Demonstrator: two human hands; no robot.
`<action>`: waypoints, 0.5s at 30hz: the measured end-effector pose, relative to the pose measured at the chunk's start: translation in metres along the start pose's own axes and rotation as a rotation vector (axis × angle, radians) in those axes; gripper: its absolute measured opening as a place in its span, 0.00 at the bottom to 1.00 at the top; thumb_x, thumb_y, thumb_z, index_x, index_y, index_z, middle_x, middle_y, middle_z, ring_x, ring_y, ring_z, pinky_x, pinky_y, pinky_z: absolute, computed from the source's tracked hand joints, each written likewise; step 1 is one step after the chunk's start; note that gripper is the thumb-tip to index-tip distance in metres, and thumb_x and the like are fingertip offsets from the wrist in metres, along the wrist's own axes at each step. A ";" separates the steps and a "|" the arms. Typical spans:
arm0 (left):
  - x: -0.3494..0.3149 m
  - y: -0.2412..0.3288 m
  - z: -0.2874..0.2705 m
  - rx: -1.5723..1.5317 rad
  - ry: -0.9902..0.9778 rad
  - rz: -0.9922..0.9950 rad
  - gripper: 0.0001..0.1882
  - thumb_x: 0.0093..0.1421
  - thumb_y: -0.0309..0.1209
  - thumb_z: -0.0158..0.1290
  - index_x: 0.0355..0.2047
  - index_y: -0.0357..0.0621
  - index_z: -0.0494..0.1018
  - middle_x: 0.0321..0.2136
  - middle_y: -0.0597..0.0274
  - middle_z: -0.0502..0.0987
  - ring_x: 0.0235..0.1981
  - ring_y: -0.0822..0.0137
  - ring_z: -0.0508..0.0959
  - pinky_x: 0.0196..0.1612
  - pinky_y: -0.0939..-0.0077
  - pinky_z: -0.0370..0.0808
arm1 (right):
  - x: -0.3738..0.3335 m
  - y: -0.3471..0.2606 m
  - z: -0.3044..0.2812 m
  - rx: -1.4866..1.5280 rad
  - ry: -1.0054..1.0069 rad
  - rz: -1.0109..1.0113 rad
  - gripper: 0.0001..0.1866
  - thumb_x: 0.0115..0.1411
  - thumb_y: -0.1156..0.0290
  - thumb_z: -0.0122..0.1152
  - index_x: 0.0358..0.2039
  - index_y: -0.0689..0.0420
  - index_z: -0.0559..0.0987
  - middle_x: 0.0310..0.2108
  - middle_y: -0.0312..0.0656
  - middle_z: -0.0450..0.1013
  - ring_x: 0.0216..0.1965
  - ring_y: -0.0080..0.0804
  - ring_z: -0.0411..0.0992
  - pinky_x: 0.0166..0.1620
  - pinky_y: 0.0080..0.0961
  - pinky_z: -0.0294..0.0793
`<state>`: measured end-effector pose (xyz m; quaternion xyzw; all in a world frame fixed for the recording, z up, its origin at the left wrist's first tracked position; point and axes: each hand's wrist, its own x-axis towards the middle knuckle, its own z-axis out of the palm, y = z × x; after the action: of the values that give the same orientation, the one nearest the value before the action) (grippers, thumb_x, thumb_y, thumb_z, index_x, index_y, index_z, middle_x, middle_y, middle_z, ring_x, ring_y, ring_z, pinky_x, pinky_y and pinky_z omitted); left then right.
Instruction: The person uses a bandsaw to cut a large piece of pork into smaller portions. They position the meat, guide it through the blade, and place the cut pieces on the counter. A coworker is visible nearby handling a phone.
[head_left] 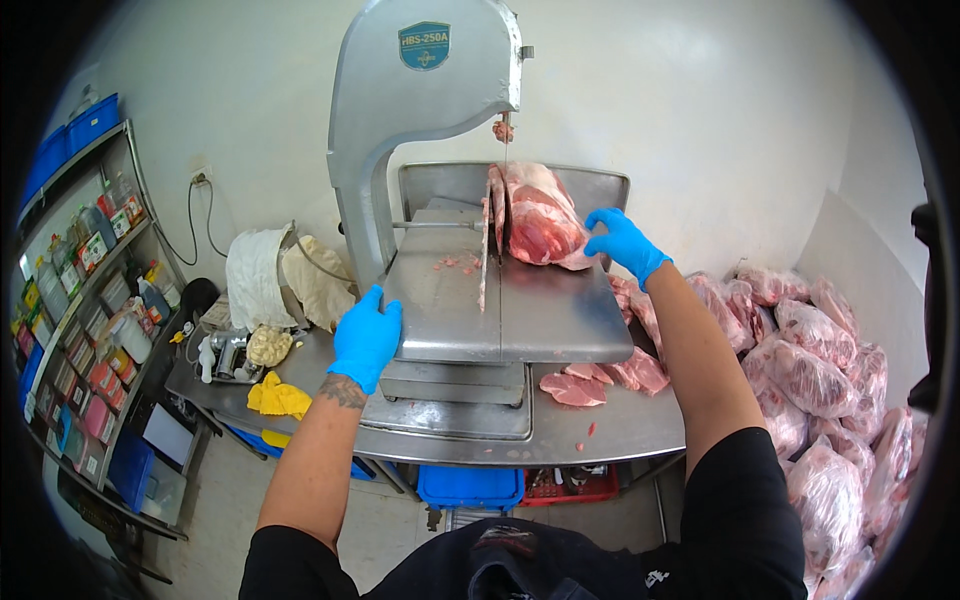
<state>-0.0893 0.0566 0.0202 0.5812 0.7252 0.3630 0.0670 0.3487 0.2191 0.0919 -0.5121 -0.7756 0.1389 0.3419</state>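
A large raw joint of meat, red with pale fat, rests on the steel table of a band saw. The saw's thin blade runs down at the joint's left side. An upright slice of meat stands there, beside the steel guide plate. My right hand, blue-gloved, is at the joint's right side with its fingers apart and curved; whether the fingertips touch the meat I cannot tell. My left hand, also blue-gloved, is closed around the left front edge of the saw table, its fingers partly hidden.
Cut meat slices lie on the steel bench, right of the saw. Plastic-wrapped meat pieces are heaped at the right. A yellow cloth lies at the left, near a shelf rack of bottles. Blue and red crates sit below.
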 end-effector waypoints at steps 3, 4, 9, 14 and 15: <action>0.001 0.000 0.002 0.020 0.000 0.008 0.33 0.67 0.48 0.52 0.65 0.39 0.70 0.55 0.38 0.79 0.55 0.41 0.79 0.59 0.53 0.75 | 0.001 -0.007 0.011 0.074 0.083 -0.068 0.31 0.46 0.63 0.73 0.53 0.53 0.79 0.59 0.56 0.69 0.58 0.52 0.70 0.60 0.40 0.72; 0.002 -0.001 0.003 0.025 0.006 0.022 0.33 0.67 0.48 0.52 0.66 0.41 0.69 0.54 0.39 0.79 0.54 0.41 0.79 0.58 0.52 0.76 | 0.005 -0.008 0.016 0.082 0.079 -0.065 0.31 0.46 0.63 0.73 0.54 0.52 0.79 0.57 0.57 0.70 0.57 0.51 0.71 0.59 0.39 0.73; 0.004 -0.008 0.006 0.026 0.010 0.030 0.33 0.67 0.49 0.51 0.67 0.43 0.69 0.53 0.40 0.80 0.53 0.41 0.80 0.56 0.50 0.77 | 0.013 -0.009 0.030 0.171 0.087 0.037 0.28 0.47 0.64 0.70 0.51 0.54 0.80 0.48 0.55 0.78 0.47 0.48 0.78 0.50 0.37 0.78; 0.005 -0.008 0.006 0.028 0.022 0.042 0.33 0.68 0.48 0.51 0.67 0.43 0.69 0.52 0.40 0.80 0.53 0.41 0.80 0.55 0.51 0.77 | 0.020 0.006 0.003 -0.072 0.049 0.211 0.21 0.49 0.65 0.67 0.45 0.56 0.82 0.47 0.55 0.78 0.44 0.50 0.80 0.48 0.41 0.79; 0.004 -0.008 0.006 0.029 0.016 0.037 0.33 0.68 0.48 0.51 0.67 0.43 0.69 0.53 0.39 0.80 0.53 0.41 0.80 0.55 0.51 0.77 | 0.023 0.007 -0.001 -0.281 0.134 0.222 0.21 0.51 0.65 0.67 0.47 0.54 0.83 0.49 0.56 0.78 0.47 0.55 0.79 0.51 0.43 0.79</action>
<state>-0.0940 0.0624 0.0124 0.5925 0.7201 0.3582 0.0459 0.3489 0.2427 0.0975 -0.6452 -0.7017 0.0313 0.3005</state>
